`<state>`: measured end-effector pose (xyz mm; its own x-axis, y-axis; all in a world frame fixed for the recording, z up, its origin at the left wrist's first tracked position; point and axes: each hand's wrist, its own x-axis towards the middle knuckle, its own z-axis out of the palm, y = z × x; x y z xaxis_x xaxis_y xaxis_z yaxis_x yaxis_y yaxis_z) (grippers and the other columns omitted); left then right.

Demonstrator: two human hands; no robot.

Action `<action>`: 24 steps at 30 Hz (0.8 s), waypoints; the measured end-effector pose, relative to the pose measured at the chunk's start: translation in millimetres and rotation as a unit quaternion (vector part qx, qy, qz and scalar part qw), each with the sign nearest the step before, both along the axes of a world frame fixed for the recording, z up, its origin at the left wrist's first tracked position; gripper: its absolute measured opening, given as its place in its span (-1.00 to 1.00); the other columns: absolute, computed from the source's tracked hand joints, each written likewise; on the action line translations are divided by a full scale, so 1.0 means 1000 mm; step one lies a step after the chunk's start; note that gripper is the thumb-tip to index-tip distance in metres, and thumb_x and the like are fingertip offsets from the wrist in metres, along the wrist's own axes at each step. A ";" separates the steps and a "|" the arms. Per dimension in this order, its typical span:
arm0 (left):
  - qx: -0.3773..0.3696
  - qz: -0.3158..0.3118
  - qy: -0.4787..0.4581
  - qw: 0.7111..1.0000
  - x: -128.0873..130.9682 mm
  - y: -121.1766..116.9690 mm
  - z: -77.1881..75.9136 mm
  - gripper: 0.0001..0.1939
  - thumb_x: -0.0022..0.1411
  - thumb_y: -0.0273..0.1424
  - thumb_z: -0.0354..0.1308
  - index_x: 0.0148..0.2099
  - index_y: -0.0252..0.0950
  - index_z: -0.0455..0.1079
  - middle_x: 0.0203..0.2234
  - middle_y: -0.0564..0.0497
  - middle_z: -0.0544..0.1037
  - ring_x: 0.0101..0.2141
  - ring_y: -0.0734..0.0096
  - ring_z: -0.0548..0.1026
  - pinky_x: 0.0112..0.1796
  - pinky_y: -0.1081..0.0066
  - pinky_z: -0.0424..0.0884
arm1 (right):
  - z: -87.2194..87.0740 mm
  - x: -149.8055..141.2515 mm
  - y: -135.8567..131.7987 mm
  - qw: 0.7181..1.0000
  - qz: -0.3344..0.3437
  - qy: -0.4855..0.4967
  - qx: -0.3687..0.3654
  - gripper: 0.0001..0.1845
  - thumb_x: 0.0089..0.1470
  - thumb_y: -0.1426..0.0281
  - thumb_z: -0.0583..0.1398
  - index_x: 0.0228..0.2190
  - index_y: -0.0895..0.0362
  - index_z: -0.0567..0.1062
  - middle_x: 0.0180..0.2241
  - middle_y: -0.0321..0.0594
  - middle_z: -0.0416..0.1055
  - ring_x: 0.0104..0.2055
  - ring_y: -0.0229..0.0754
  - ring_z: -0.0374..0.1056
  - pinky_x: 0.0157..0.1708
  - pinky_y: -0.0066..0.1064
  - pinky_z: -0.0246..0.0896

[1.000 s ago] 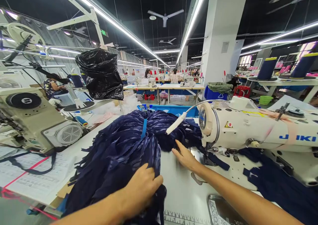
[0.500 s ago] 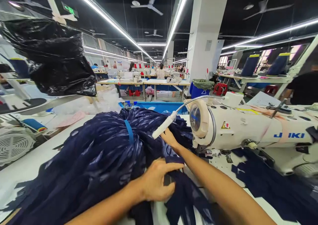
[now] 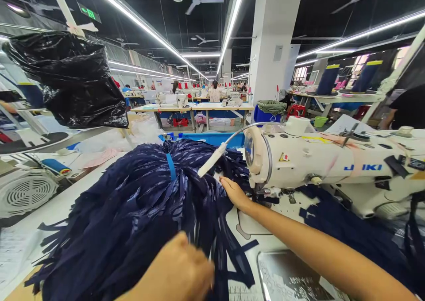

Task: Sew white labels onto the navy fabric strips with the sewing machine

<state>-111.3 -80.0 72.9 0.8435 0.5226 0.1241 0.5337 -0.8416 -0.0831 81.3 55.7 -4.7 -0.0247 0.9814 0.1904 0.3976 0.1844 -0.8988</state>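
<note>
Two hands busy: left hand (image 3: 177, 270) fisted in navy strip bundle (image 3: 133, 217) on table (image 3: 49, 212), right hand (image 3: 234, 194) flat, open, beside sewing machine (image 3: 332, 168) needle. Feeding step probably; next, careful strip lineup.

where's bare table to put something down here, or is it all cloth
Bare white tabletop shows left of the navy bundle of fabric strips, beside the grey fan grille. A smaller patch lies between the right hand and the metal plate. Under the white sewing machine it is crowded.
</note>
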 end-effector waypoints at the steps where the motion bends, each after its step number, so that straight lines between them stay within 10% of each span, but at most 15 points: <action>1: 0.040 0.017 -0.020 0.999 0.010 0.009 0.003 -0.75 0.20 -0.50 -0.07 -0.47 -0.26 0.35 -0.61 0.07 0.42 -0.58 0.47 0.34 -0.43 0.39 0.15 | 0.001 0.005 -0.013 1.000 -0.001 -0.003 0.000 -0.59 0.13 0.33 -0.07 -0.04 0.16 0.35 -0.03 -0.14 0.33 0.05 -0.13 0.19 0.06 -0.20 0.01; 10: 0.130 -0.067 0.122 0.982 0.072 0.040 -0.045 -0.93 0.09 -0.60 0.12 -0.38 -0.41 0.43 -0.46 -0.12 0.48 -0.35 0.24 0.37 -0.26 0.29 0.15 | 0.013 0.087 -0.110 0.940 0.081 -0.296 0.151 -0.64 0.10 0.43 -0.03 -0.08 0.18 0.37 -0.05 -0.07 0.33 -0.01 -0.11 0.23 -0.01 -0.24 0.12; 15: 0.133 -0.067 0.112 0.982 0.071 0.041 -0.059 -0.85 0.09 -0.63 0.09 -0.47 -0.38 0.41 -0.54 -0.08 0.46 -0.42 0.27 0.36 -0.22 0.26 0.13 | 0.005 0.126 -0.097 0.878 0.010 -0.453 0.153 -0.66 0.07 0.50 -0.01 -0.12 0.23 0.38 -0.14 0.03 0.37 -0.12 -0.01 0.27 -0.11 -0.15 0.13; 24: 0.041 -0.060 0.070 0.995 0.070 0.038 -0.053 -0.87 0.04 -0.56 0.14 -0.50 -0.32 0.28 -0.56 0.02 0.41 -0.46 0.35 0.35 -0.38 0.36 0.14 | -0.016 0.143 -0.056 0.877 -0.001 -0.458 0.149 -0.73 0.05 0.51 -0.01 -0.45 0.14 0.48 -0.44 -0.12 0.42 -0.29 -0.09 0.30 -0.20 -0.24 0.12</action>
